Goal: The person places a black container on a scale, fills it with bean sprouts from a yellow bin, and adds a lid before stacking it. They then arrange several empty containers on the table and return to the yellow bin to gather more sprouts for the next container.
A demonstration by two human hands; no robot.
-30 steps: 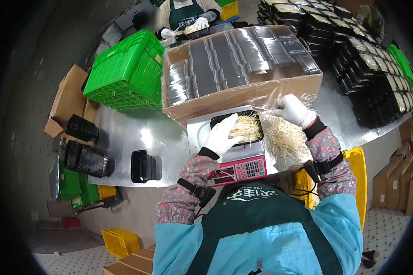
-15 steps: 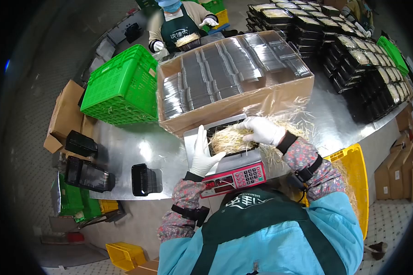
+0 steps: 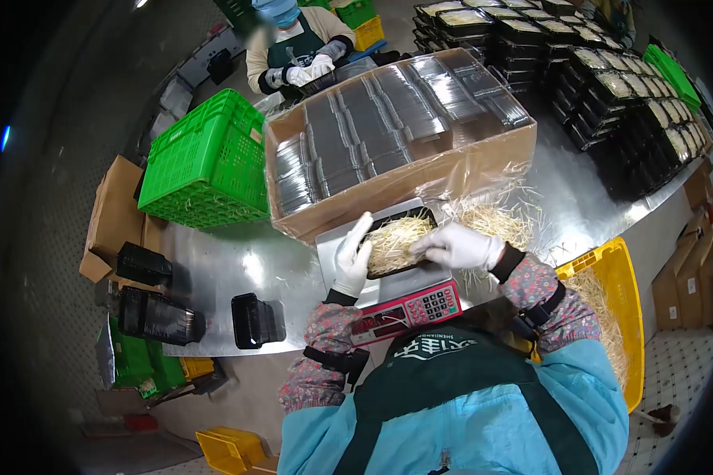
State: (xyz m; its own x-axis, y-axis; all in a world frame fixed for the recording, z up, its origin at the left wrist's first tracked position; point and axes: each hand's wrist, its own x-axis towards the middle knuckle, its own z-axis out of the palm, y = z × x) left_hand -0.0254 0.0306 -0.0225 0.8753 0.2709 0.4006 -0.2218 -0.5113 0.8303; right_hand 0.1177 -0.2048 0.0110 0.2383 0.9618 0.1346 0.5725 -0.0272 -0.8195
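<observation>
A black plastic tray (image 3: 428, 214) filled with pale, thin bean sprouts (image 3: 398, 241) sits on the metal plate of a weighing scale (image 3: 410, 309) with a red keypad panel. My left hand (image 3: 352, 260), in a white glove, lies along the tray's left side with its fingers stretched out and the thumb apart. From the right, my gloved right hand (image 3: 461, 247) reaches over the tray's edge, its fingertips pressed together on the sprouts. Just beyond that hand, a loose heap of sprouts (image 3: 495, 226) lies on the metal table.
A large carton (image 3: 404, 174) of stacked clear lids stands behind the scale, beside a green crate (image 3: 206, 158). Black trays (image 3: 253, 321) stand at left. Filled trays (image 3: 610, 83) are piled at right, above a yellow crate (image 3: 630, 317) of sprouts. A co-worker (image 3: 301, 47) stands opposite.
My right hand has drawn back toward the tray's right edge, uncovering more sprouts. My left hand stays by the left side. The co-worker's hands have come together over a black tray.
</observation>
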